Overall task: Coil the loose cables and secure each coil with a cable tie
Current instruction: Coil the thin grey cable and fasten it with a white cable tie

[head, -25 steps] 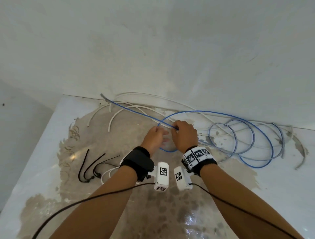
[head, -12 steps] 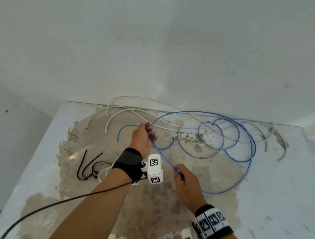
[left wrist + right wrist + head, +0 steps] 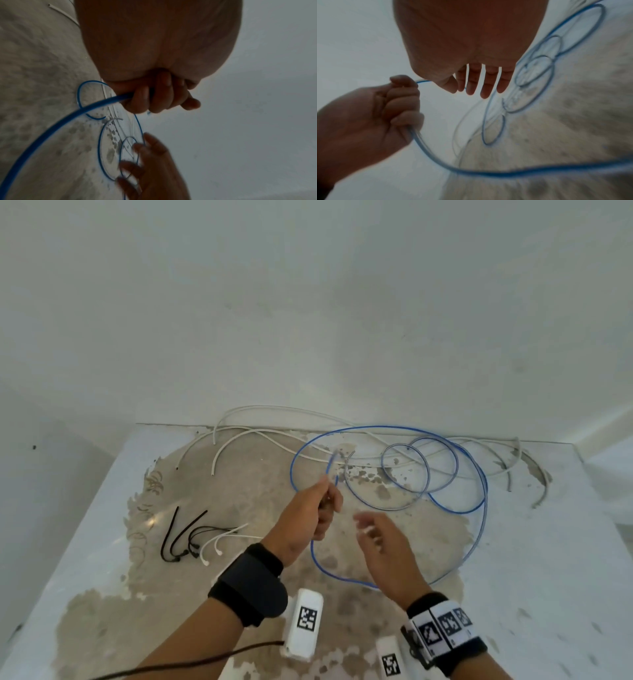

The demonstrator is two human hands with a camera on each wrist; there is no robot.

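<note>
I see the left hand (image 3: 310,517) raised above the table (image 3: 565,542), fingers curled tight round the blue cable (image 3: 479,474); the left wrist view shows the cable running out of the fist toward the lower left. From that grip one loop hangs down under both hands and runs right, the rest lies in several overlapping rings on the worn patch of the table, ahead and to the right of the hands, against the wall (image 3: 308,302). Short free end of the blue cable sticks up just above the left fist. Right hand (image 3: 383,549) sits just right of the left, not touching it, fingers straight and spread, holding nothing; right wrist view confirms gaps between the fingers. It's blurred in the head view. White cables (image 3: 239,436) lie along the back edge, partly under the blue rings. Black cable ties (image 3: 181,537) and white cable ties (image 3: 222,541) lie flat on the table left of the left wrist, well apart from the blue cable.
</note>
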